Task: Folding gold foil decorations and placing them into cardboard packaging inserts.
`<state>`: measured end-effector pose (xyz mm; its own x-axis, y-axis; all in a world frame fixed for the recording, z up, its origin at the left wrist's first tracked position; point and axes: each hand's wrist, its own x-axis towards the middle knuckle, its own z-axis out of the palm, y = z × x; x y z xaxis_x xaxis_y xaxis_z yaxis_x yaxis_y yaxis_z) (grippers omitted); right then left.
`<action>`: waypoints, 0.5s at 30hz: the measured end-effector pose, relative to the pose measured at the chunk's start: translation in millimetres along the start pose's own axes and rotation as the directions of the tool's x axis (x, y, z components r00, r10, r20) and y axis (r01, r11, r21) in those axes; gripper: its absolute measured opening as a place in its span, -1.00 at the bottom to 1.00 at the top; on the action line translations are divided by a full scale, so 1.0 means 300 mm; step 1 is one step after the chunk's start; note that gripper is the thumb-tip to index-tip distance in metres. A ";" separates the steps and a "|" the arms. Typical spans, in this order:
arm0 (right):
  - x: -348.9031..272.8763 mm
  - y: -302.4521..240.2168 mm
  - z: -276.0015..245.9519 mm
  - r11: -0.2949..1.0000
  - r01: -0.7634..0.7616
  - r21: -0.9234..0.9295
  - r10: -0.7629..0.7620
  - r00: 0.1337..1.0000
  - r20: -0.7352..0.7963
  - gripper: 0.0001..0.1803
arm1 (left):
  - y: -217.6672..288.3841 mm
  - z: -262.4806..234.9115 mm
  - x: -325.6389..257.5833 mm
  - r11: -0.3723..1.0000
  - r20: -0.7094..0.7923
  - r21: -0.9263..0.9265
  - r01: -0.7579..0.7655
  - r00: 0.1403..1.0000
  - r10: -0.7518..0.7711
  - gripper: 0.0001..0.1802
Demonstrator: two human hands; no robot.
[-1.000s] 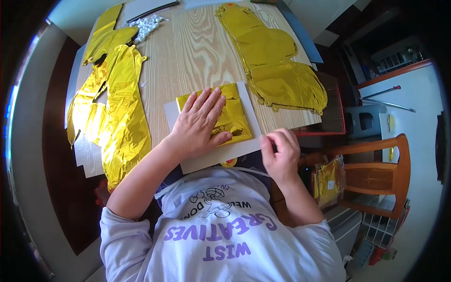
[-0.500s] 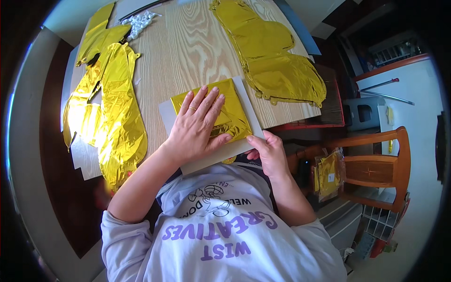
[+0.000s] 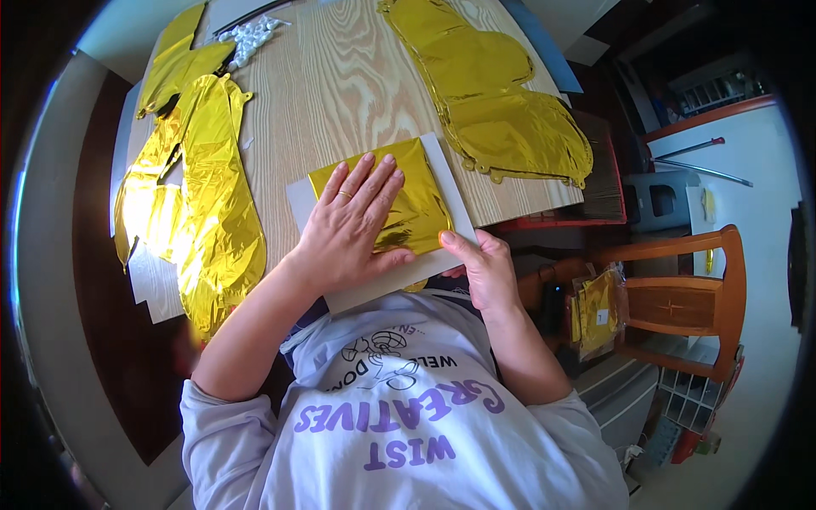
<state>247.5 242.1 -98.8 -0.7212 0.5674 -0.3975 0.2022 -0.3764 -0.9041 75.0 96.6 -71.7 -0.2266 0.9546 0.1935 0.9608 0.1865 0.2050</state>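
A folded gold foil balloon (image 3: 415, 195) lies on a pale cardboard sheet (image 3: 452, 191) at the table's near edge. Flat on top of the foil rests my left hand (image 3: 350, 217), its fingers stretched out and the thumb spread to the side. My right hand (image 3: 484, 263) pinches the sheet at its near right corner, the thumb on top by the foil's corner and the other fingers partly hidden underneath. A small bit of gold foil shows below the sheet's near edge.
Unfolded gold foil balloons lie at the table's left (image 3: 212, 195) and far right (image 3: 518, 127). White bead-like pieces (image 3: 246, 41) sit at the far left. To the right stands a wooden chair (image 3: 680, 306) with a clear packet of gold foil (image 3: 599, 310).
My right thumb has shifted slightly up along the sheet's corner. The foil under my left hand looks flatter, and the sheet has moved slightly away from me.
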 end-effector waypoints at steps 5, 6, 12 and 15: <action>-0.002 0.007 0.011 0.999 0.001 0.044 0.000 1.000 -0.030 -0.70 | -0.058 -0.030 -0.058 0.998 0.038 0.043 0.041 0.998 -0.042 0.20; -0.003 0.009 0.013 0.999 0.006 0.039 -0.005 0.999 -0.036 -0.71 | -0.063 -0.033 -0.065 0.998 0.050 0.033 0.044 0.998 -0.046 0.20; -0.008 0.003 0.020 0.999 0.010 0.033 -0.008 0.998 -0.061 -0.71 | -0.067 -0.065 -0.048 0.993 0.094 -0.036 0.115 0.989 -0.112 0.19; -0.004 0.010 0.019 0.999 0.020 0.028 -0.018 0.998 -0.068 -0.71 | 0.005 -0.037 0.035 0.991 -0.021 -0.004 0.131 0.991 -0.131 0.14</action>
<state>245.2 236.1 -100.2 -0.6777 0.6226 -0.3913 0.1697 -0.3854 -0.9070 72.4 104.2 -58.6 -0.3537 0.9169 0.1849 0.9223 0.3088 0.2325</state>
